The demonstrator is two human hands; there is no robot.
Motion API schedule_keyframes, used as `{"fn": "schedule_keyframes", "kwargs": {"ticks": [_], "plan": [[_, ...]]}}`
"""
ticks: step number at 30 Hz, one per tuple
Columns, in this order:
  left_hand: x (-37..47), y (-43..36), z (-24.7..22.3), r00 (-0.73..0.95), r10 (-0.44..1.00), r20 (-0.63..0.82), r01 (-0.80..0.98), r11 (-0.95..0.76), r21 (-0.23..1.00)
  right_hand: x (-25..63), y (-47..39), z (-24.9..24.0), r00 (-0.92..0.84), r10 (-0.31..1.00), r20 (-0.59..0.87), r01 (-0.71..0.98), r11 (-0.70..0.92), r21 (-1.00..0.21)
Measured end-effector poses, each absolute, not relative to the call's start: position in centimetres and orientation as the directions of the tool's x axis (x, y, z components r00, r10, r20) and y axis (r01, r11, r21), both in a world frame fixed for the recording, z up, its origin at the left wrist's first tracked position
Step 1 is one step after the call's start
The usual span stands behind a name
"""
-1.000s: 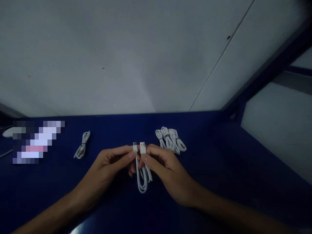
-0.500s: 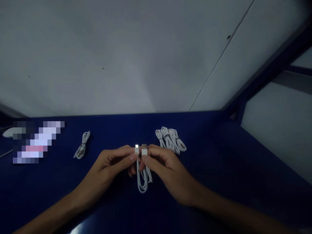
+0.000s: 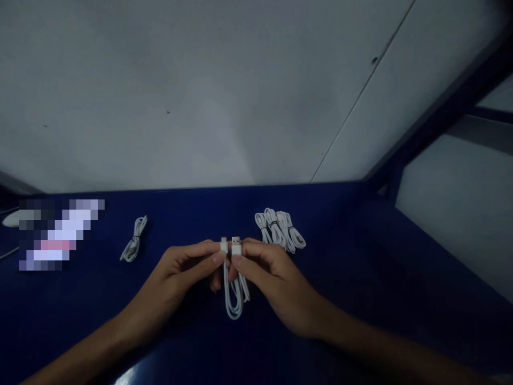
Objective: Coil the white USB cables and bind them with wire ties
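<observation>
Both hands hold one white USB cable (image 3: pixel 233 305) in the middle of the view, its looped length hanging below the fingers. My left hand (image 3: pixel 190 267) pinches the smaller plug (image 3: pixel 224 245) between thumb and index finger. Close beside it, my right hand (image 3: pixel 264 264) pinches the wider USB-A plug (image 3: pixel 236 246) the same way. The metal tips of both plugs point up and away from me, side by side and apart. Some of the cable is hidden behind my fingers.
Beyond my right hand lies a cluster of several bundled white cables (image 3: pixel 280 230). One tied white cable (image 3: pixel 134 239) rests at the left on the blue table (image 3: pixel 192 214). Farther left are a pixelated patch and a white object (image 3: pixel 16 218). A grey wall (image 3: pixel 200 96) closes the back.
Both plugs have tilted slightly, and the bright glint has moved from the smaller plug's tip to the USB-A tip. My grip on each plug is the same.
</observation>
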State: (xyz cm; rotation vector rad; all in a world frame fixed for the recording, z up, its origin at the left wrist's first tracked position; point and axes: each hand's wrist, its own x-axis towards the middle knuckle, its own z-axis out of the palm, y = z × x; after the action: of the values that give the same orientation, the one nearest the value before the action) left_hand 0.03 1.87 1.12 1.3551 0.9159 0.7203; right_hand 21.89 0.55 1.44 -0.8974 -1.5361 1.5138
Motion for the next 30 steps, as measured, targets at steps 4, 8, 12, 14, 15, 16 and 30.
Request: {"fn": "schedule_keyframes", "kwargs": {"ticks": [4, 8, 12, 14, 15, 16, 30], "plan": [[0.13, 1.85, 1.26, 0.484, 0.864, -0.139, 0.067, 0.122, 0.990, 21.89, 0.54, 1.33, -0.441, 0.896, 0.050, -0.034, 0.039, -0.999], [0.25, 1.85, 1.39, 0.484, 0.864, -0.139, 0.054, 0.129, 0.990, 21.91, 0.52, 1.36, -0.439, 0.898, 0.044, -0.027, 0.036, -0.999], [0.29, 1.86, 1.45, 0.471, 0.870, -0.147, 0.069, 0.130, 0.989, 21.83, 0.55, 1.24, -0.442, 0.896, 0.044, -0.039, 0.029, -0.999], [0.29, 1.85, 1.48, 0.471, 0.869, -0.151, 0.076, 0.130, 0.989, 21.76, 0.55, 1.20, -0.441, 0.896, 0.054, -0.056, 0.033, -0.998], [0.28, 1.84, 1.49, 0.471, 0.869, -0.152, 0.078, 0.131, 0.988, 21.73, 0.55, 1.20, -0.443, 0.895, 0.056, -0.060, 0.033, -0.998], [0.27, 1.82, 1.49, 0.472, 0.868, -0.152, 0.079, 0.131, 0.988, 21.71, 0.54, 1.22, -0.444, 0.894, 0.056, -0.063, 0.031, -0.998], [0.36, 1.76, 1.46, 0.456, 0.876, -0.155, 0.031, 0.159, 0.987, 21.82, 0.66, 1.12, -0.443, 0.896, 0.028, -0.032, 0.015, -0.999]]}}
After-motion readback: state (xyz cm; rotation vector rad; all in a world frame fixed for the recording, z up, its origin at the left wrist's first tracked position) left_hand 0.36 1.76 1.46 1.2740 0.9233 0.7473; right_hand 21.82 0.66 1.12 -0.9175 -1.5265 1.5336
